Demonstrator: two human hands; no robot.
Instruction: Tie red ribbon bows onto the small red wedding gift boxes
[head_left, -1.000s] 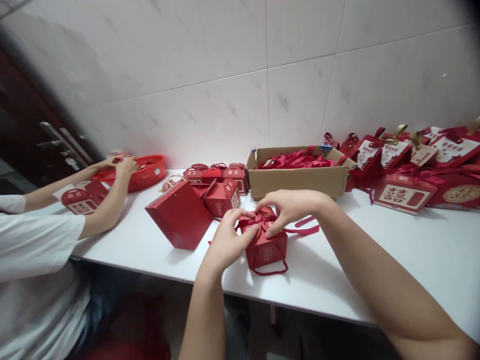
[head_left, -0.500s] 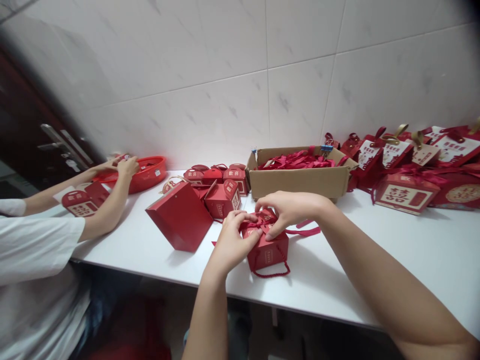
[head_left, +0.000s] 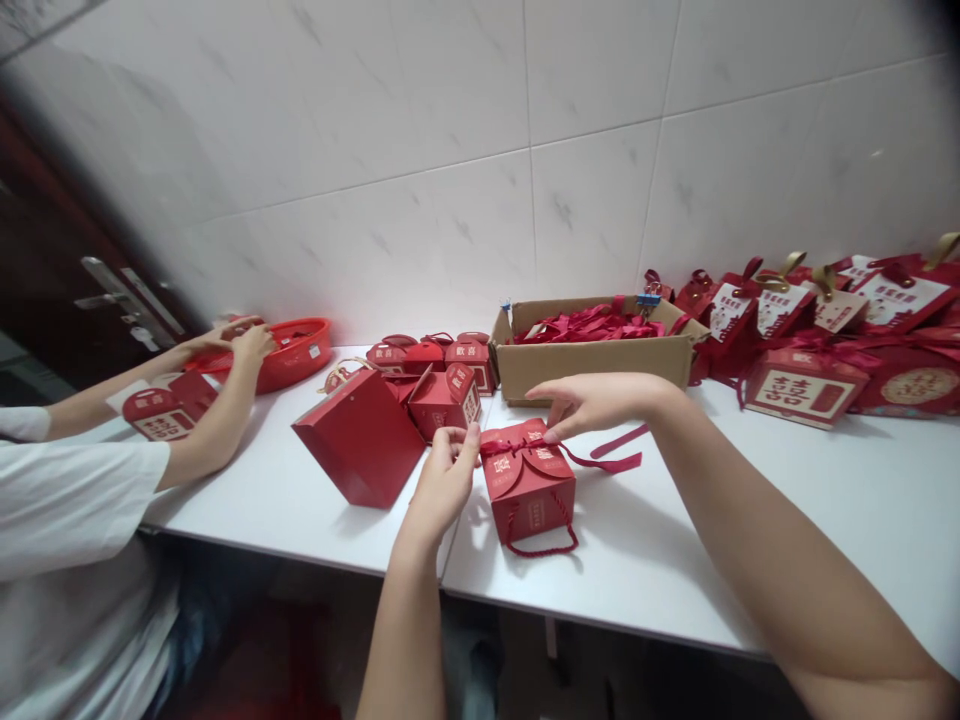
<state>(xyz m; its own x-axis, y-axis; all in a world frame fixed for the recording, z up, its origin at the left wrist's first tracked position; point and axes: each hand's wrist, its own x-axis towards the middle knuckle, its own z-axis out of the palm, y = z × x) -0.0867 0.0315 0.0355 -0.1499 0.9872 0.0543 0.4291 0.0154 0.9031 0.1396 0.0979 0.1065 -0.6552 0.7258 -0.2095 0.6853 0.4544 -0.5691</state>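
Observation:
A red gift box [head_left: 531, 490] with gold lettering stands on the white table [head_left: 630, 570], its curved flaps folded over the top. Dark red ribbon [head_left: 517, 447] is knotted across those flaps, and its loose tails trail off to the right. At the box's left edge my left hand [head_left: 442, 485] is closed, thumb and finger pinching the ribbon. My right hand [head_left: 589, 408] pinches the ribbon on the other side, just beyond the knot. A twisted cord handle [head_left: 547, 550] hangs down the box's near face.
A cardboard box [head_left: 592, 372] of red ribbons stands behind my hands. Left are a tilted red bag [head_left: 361, 440] and several small red boxes [head_left: 446, 405]. Finished-looking gift boxes [head_left: 806, 385] crowd the right. A co-worker's hands [head_left: 251, 340] are over a red basin [head_left: 300, 350].
My hands have drawn apart from the middle of the box top, left hand leftward and right hand slightly up and right. The knot and flaps now show.

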